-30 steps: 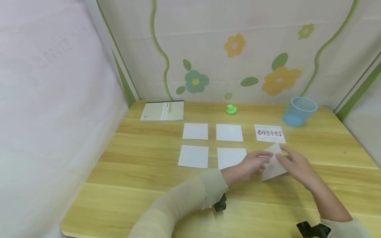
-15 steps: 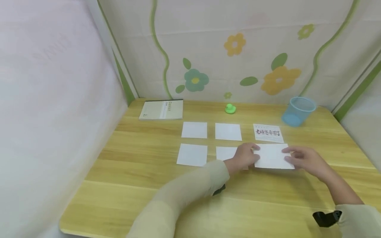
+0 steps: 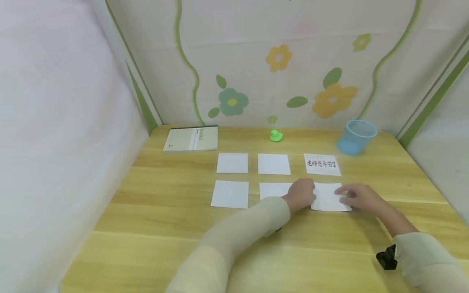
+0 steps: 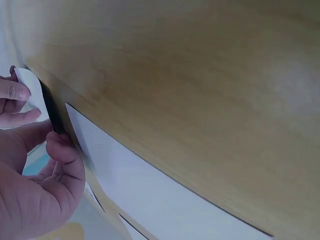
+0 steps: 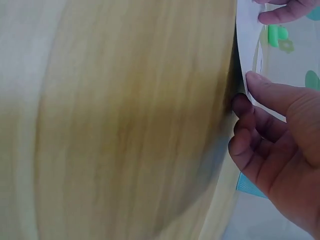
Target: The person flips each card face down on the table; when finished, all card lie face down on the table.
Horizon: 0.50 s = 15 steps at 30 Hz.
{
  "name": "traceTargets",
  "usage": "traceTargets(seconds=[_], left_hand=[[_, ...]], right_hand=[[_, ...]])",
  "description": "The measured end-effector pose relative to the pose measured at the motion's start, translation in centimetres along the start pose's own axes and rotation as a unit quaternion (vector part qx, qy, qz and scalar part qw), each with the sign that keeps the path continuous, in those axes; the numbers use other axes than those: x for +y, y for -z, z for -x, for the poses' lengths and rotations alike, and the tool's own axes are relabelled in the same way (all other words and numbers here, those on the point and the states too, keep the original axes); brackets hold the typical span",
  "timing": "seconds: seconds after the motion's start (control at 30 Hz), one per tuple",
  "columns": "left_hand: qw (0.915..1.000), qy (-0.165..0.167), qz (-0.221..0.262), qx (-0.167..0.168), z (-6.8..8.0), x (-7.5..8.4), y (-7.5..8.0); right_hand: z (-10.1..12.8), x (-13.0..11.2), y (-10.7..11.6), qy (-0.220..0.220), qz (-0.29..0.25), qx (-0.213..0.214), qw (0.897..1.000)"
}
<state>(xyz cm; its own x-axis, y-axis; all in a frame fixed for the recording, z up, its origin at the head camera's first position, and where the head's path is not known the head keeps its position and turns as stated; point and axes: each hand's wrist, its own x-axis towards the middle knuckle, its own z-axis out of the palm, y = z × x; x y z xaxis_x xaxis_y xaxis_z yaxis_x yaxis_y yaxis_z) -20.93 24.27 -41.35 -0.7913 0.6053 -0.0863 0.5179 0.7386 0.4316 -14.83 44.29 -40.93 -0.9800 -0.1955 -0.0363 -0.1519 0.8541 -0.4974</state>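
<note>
We've got both hands on one white card [image 3: 328, 197], lying flat on the worktop [image 3: 154, 215] at the right end of the front row, just below the printed card [image 3: 321, 165]. Left hand [image 3: 302, 194] sits at the card's left edge w/ fingers curled, thumb and fingertips touching that edge; the left wrist view shows the fingers [image 4: 64, 150] bent against the paper edge. Right hand [image 3: 357, 196] is on the right edge, fingers [image 5: 272, 92] bent and pinching the paper, per the right wrist view.

Step in hand, as we judge it: setting this card face-down into its slot in the grid, i.e. squaring it up w/ the others. Blank cards: two in the back row [image 3: 232, 162] [image 3: 274, 164], one front left [image 3: 230, 193], one front middle [image 3: 275, 189] partly under the left wrist.

Next move prob. calls for a small nudge so the card's edges line up w/ the row and the gap matches, then letting go w/o dragging the paper or bumping the middle card. Thin paper, so it'll slide easily on wood.

Also there: notebook [image 3: 191, 139], green duck [image 3: 276, 136], blue cup [image 3: 356, 136] at the back.
</note>
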Motion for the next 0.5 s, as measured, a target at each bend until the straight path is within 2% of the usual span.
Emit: traceTargets(seconds=[0.17, 0.3, 0.4, 0.5], left_hand=[[0.9994, 0.006, -0.033, -0.006, -0.5, 0.3, -0.4], [0.9993, 0.009, -0.035, -0.013, -0.7, 0.4, -0.2], [0.9999, 0.016, 0.002, 0.006, -0.9, 0.3, 0.3], [0.9951, 0.033, 0.089, 0.027, -1.2, 0.1, 0.9]], right_hand=[[-0.3, 0.0, 0.2, -0.003, 0.014, -0.018, 1.0], [-0.9, -0.1, 0.7, -0.01, 0.038, -0.035, 0.999], [-1.5, -0.2, 1.2, -0.024, 0.047, -0.027, 0.998], [-2.1, -0.1, 1.8, -0.056, 0.035, -0.001, 0.998]])
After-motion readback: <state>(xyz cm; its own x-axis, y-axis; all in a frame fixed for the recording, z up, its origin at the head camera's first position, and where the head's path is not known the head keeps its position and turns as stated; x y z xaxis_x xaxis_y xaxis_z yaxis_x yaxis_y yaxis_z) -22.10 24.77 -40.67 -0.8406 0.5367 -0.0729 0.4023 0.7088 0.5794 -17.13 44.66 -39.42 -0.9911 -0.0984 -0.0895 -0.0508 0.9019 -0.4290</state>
